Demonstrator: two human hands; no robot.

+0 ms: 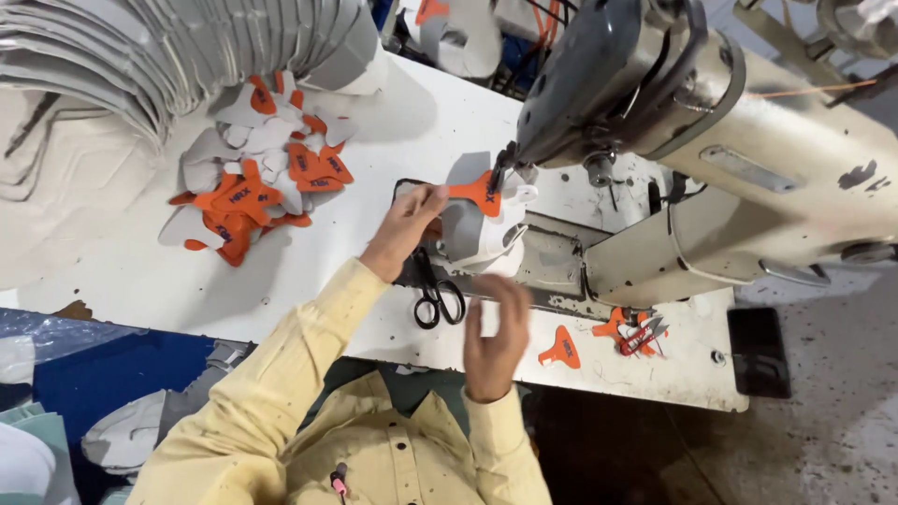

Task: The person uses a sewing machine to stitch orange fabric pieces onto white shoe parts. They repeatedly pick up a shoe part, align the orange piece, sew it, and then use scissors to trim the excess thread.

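Observation:
My left hand (410, 224) reaches to the sewing machine (730, 140) and grips the edge of a grey and white shoe piece (468, 234). That piece carries an orange tab (479, 192) and lies under the needle area. My right hand (496, 339) hovers just in front of the piece, fingers apart, holding nothing, slightly blurred. Black scissors (438, 299) lie on the white table (140, 281) between my two hands.
A heap of orange and grey cut pieces (257, 182) lies at the left of the table, below a fanned stack of grey pieces (140, 56). One loose orange tab (561, 348) and small snips (644, 335) sit near the front edge at the right.

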